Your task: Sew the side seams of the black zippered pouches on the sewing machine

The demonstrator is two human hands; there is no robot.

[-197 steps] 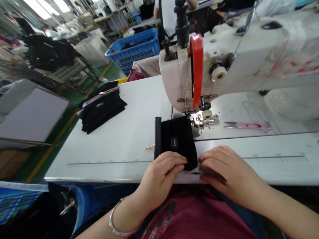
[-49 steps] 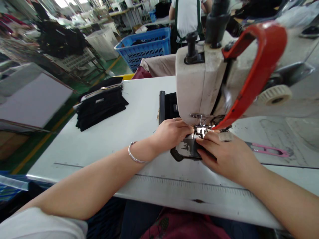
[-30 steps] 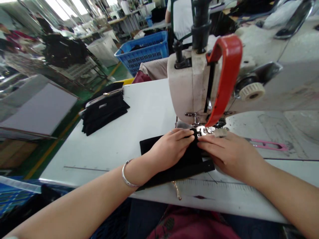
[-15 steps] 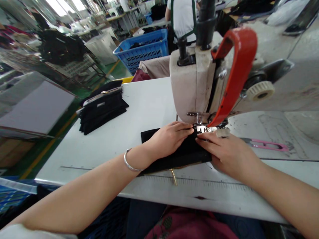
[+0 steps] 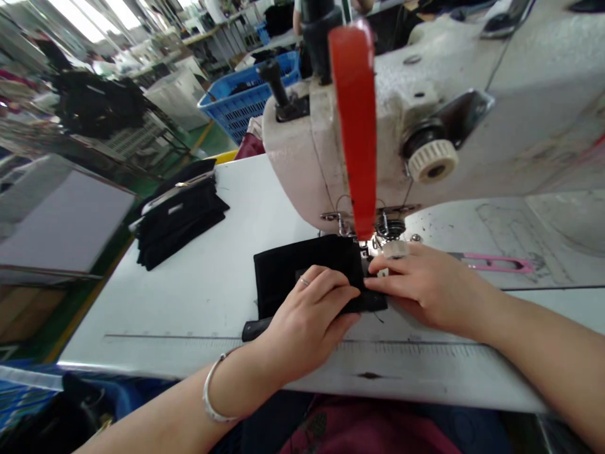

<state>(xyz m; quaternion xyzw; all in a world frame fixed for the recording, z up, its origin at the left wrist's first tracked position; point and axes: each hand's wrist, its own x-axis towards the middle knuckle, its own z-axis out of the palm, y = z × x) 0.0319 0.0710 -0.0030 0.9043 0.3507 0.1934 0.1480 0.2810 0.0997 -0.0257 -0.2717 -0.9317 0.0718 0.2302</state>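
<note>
A black fabric pouch [image 5: 302, 255] lies on the sewing machine's white bed, its right edge close to the presser foot [image 5: 366, 249]. My left hand [image 5: 307, 321], with a ring and a silver bangle, is closed on the pouch's near side, fingers bent and thumb below. My right hand [image 5: 425, 284] is beside the needle area, with fingers pinching the pouch's right edge. What lies under its fingertips is partly hidden. The near edge of the pouch is folded or rolled at the left. A red finger guard [image 5: 357, 126] stands in front of the machine head [image 5: 302, 145].
A stack of black pouches [image 5: 182, 217] sits on the table's left. Thread snips with a pink handle [image 5: 501, 262] lie right of my right hand. Behind are a blue crate [image 5: 250, 94] and a person partly hidden. A ruler scale [image 5: 189, 340] runs along the near table edge.
My left hand has moved back toward me from the presser foot and bent its fingers. The near zipper edge with its gold puller is out of sight. The view has shifted right.
</note>
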